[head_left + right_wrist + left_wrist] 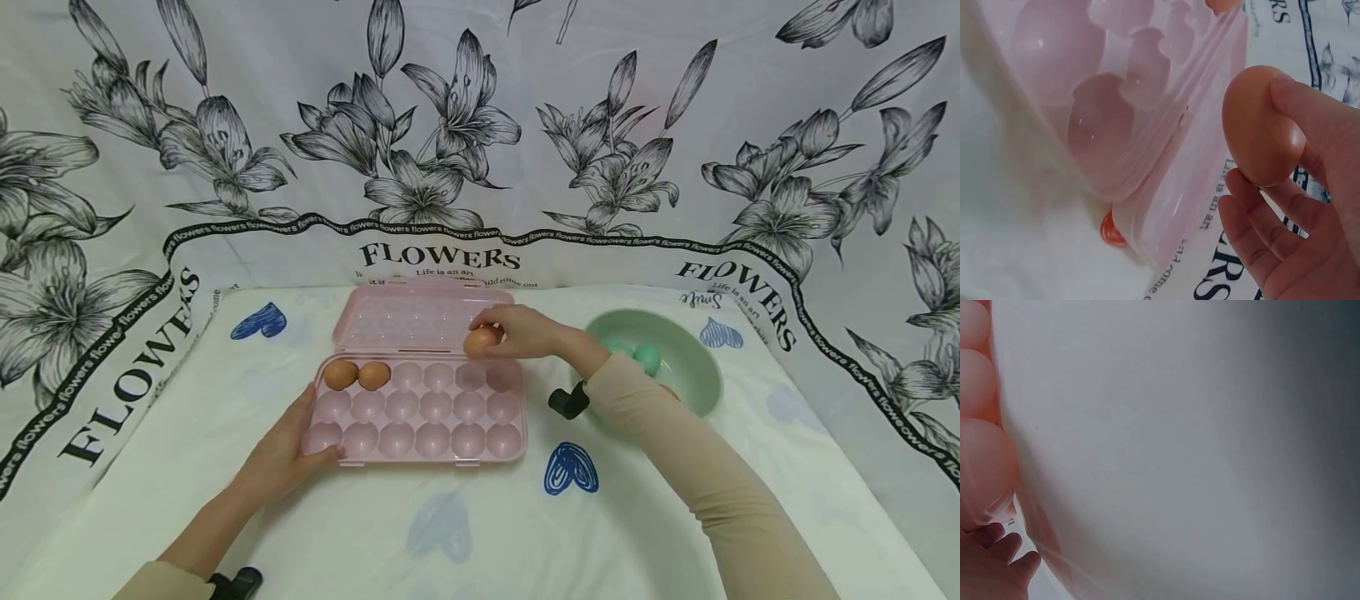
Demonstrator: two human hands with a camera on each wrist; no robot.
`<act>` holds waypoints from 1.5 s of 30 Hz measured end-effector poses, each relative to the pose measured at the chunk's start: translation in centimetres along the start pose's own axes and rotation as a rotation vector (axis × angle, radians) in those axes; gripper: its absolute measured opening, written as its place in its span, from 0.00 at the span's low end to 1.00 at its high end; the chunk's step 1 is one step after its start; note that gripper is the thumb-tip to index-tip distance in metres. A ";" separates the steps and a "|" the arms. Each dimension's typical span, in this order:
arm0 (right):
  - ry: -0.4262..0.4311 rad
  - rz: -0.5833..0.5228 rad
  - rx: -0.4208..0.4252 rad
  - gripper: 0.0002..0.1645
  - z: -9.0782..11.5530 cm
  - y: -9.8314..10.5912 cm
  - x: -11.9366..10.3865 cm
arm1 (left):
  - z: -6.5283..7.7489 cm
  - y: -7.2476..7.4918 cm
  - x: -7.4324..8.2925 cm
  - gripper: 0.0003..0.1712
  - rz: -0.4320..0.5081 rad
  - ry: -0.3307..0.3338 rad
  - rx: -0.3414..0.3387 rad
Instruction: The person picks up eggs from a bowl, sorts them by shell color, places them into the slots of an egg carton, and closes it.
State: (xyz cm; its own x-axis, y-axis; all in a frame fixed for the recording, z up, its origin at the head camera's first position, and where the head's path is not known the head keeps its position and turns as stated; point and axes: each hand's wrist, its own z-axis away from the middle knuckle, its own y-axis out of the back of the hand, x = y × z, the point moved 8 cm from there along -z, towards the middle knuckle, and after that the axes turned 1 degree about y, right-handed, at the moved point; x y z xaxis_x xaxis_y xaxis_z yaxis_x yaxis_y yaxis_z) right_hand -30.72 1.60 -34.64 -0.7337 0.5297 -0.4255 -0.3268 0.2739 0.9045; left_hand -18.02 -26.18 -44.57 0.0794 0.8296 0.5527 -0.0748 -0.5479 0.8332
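Note:
A brown egg (pixel 1260 125) is pinched between the thumb and fingers of my right hand (pixel 521 331), above the back right of a pink egg carton (pixel 405 461). In the head view the carton lies open, its lid (pixel 420 304) folded back toward the wall. Two brown eggs (pixel 373 375) sit side by side at the left end of its back row. My left hand (pixel 288 442) holds the carton's front left corner, thumb at the front edge and fingers along the left side. The left wrist view shows only part of this hand beside the carton.
To the right stands a pale green bowl (pixel 705 367) with mint-green egg-shaped things (pixel 647 358) in it; my right sleeve (pixel 660 433) hides part of it. A white cloth with blue hearts (pixel 572 468) covers the table. A flower-printed sheet (pixel 420 125) hangs behind.

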 end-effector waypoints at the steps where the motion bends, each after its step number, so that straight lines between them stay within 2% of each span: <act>1: 0.003 0.001 -0.001 0.22 -0.3 -0.2 -0.2 | 0.0 0.0 0.1 0.64 0.000 -0.002 0.002; 11: 0.004 0.013 -0.023 0.24 -3.0 -2.3 -2.0 | -0.1 0.1 0.2 0.64 0.002 -0.034 0.016; 20: -0.021 0.022 -0.004 0.23 -4.9 -4.3 -3.0 | -0.1 0.2 0.1 0.64 -0.007 -0.046 0.015; 39: -0.079 0.063 -0.026 0.24 -7.5 -7.2 -3.5 | 0.0 0.0 0.1 0.63 0.010 -0.049 0.022; 45: -0.059 0.119 -0.014 0.25 -7.9 -7.6 -4.4 | 0.1 0.1 0.1 0.63 0.009 -0.050 0.021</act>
State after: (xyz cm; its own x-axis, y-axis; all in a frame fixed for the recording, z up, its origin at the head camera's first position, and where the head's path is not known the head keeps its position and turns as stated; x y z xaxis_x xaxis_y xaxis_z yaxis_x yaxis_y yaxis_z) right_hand -29.70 -9.14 -39.39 -0.7314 0.6042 -0.3161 -0.2487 0.1953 0.9487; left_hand -17.95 -26.18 -44.42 0.1283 0.8185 0.5600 -0.0553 -0.5579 0.8281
